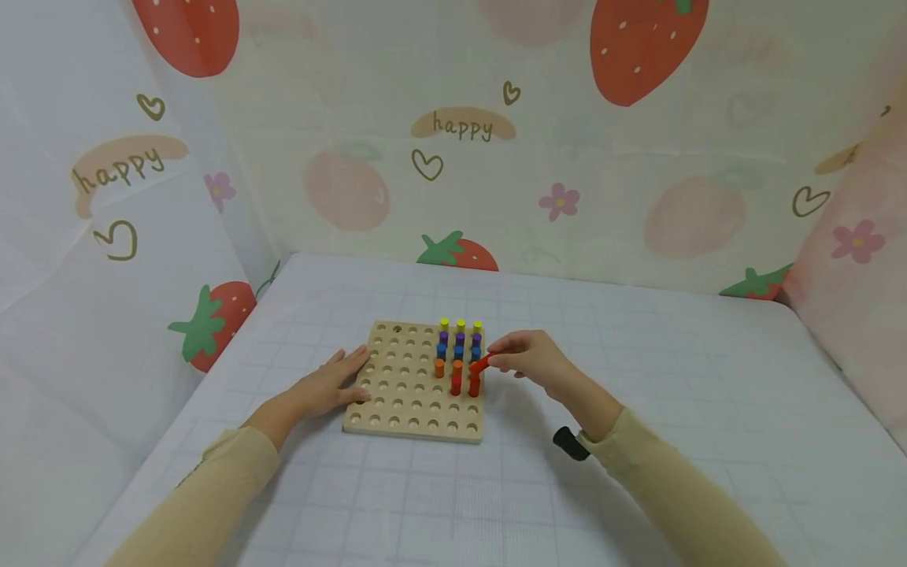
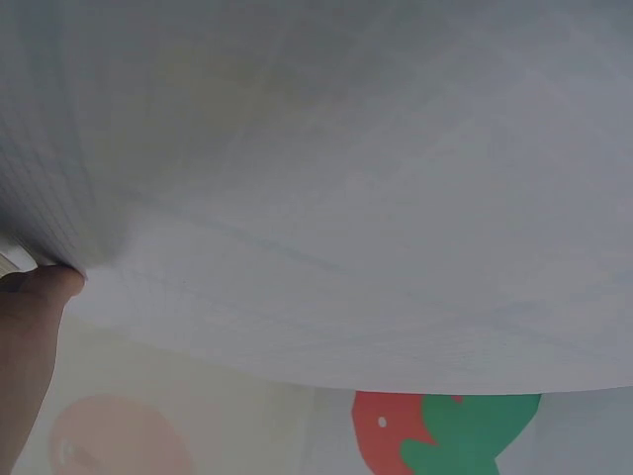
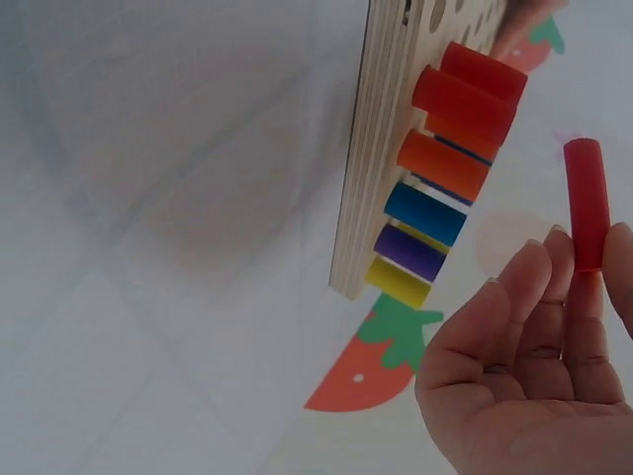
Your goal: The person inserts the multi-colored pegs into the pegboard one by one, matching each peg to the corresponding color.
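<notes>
A wooden pegboard with rows of round holes lies flat on the table. My left hand rests along its left edge, fingers extended and thumb on the near-left part. Above the board's right edge, my right hand pinches a red peg between thumb and fingers, tilted over the standing pegs in the head view. Two red pegs stand in the board in front of orange pegs. Behind those come blue pegs, purple pegs and yellow pegs.
The table has a white cloth with a faint grid. A curtain printed with strawberries and hearts hangs behind it and at both sides. A small black object sits at the right sleeve cuff.
</notes>
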Demonstrator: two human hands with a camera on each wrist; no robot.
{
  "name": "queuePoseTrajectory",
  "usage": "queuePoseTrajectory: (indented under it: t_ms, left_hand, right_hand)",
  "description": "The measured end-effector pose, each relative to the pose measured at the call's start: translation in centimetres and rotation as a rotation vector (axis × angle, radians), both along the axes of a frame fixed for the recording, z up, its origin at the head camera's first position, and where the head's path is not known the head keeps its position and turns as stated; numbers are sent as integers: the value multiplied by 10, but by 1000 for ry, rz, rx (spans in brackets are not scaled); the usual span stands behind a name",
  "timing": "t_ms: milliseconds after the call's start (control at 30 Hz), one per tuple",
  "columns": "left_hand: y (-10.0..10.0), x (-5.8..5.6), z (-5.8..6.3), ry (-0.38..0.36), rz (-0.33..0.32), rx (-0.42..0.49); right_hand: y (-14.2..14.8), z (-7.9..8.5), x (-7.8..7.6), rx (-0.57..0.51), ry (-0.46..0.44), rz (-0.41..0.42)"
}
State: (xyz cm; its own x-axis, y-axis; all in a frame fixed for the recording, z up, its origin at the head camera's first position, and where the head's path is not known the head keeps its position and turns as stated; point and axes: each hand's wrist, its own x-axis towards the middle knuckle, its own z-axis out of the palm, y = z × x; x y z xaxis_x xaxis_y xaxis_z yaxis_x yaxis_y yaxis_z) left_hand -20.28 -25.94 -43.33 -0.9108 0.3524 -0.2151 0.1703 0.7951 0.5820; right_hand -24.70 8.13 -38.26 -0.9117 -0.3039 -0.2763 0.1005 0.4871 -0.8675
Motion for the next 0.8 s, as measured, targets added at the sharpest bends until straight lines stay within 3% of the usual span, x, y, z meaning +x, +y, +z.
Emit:
queuePoseTrajectory:
  t_ms: [433,800]
  left_hand:
    - [1,0,2,-15,7,-11]
    - [1,0,2,-16,6,-8]
  right_hand:
    - [-22,-9,3,-68,72,76]
    - [-38,-17,3,20,168,133]
